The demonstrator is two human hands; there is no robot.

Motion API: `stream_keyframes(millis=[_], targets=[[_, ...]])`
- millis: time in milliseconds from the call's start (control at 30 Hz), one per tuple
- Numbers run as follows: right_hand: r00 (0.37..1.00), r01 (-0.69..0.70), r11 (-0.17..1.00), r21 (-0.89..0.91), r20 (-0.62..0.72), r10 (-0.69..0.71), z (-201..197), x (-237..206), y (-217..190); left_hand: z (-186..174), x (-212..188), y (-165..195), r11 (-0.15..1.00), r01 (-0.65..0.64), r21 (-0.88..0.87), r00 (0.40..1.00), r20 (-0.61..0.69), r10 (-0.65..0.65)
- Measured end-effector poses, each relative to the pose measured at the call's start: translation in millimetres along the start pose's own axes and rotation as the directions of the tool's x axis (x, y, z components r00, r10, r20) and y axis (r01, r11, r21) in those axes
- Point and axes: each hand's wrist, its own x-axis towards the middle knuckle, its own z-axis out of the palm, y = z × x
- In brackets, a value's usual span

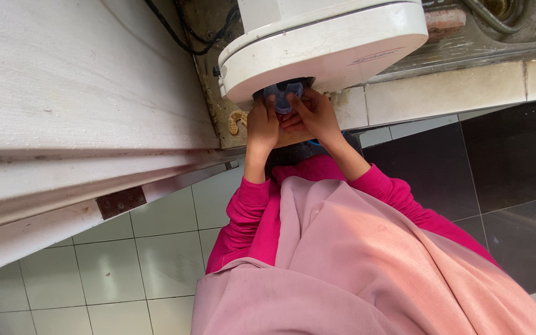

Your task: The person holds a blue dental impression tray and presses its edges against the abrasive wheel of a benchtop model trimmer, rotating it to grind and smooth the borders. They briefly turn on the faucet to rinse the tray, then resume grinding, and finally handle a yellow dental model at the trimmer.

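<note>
White plastic appliance (pixel 330 46), round-edged, at 12 o'clock of the view, standing on the edge of the tiled desk (pixel 442 93). On its top face, toward 2 o'clock, a small pale label (pixel 375 56), long and narrow, reddish print too small to tell. No packages or signs to be seen elsewhere.

Just under the front rim of the appliance, at its 6 o'clock, a blue part (pixel 282 94) with rounded lobes, half hidden in a dark opening. Held from both sides. Left hand (pixel 262 127) at 9 o'clock of the blue part, fingers (pixel 270 110) bent and pressed together against its left edge. Right hand (pixel 314 116) at 3 o'clock of it, fingers (pixel 296 103) curled close, tips touching its right and lower edge. Both sets of fingers clamped on the blue part, thumbs meeting below it near 6 o'clock.

Bright pink sleeves (pixel 249 211) from the wrists down to 6 o'clock, lighter pink cloth (pixel 355 267) over them. White wooden door (pixel 75 93) at 9 o'clock with a rusty hinge plate (pixel 121 201). Pale floor tiles (pixel 144 260) at 7 o'clock, dark tiles (pixel 504 167) at 4 o'clock. Black cable (pixel 181 37) at 11 o'clock, behind the appliance.
</note>
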Motion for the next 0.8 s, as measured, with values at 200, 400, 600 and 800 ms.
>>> stream_keyframes(millis=[200, 400, 600, 800], targets=[[1.000, -0.001, 1.000, -0.012, -0.003, 0.001, 1.0, -3.3, -0.9, -1.2, 1.6, 2.6, 1.000, 0.024, -0.004, 0.999, 0.028, -0.024], [1.000, 0.009, 1.000, 0.000, 0.005, -0.009, 1.2, -4.4, 0.7, -0.3, 8.0, -3.5, 0.999, 0.014, 0.033, 0.998, 0.062, -0.016], [1.000, -0.018, 1.000, 0.006, 0.024, 0.018, 2.0, -8.2, 1.9, 3.2, 10.6, -9.6, 0.997, 0.000, 0.074, 0.998, 0.068, -0.005], [0.999, -0.016, 0.999, 0.035, 0.033, 0.015, 2.1, -8.3, 2.7, 3.4, 12.0, -9.4, 0.997, -0.016, 0.076, 0.998, 0.059, 0.011]])
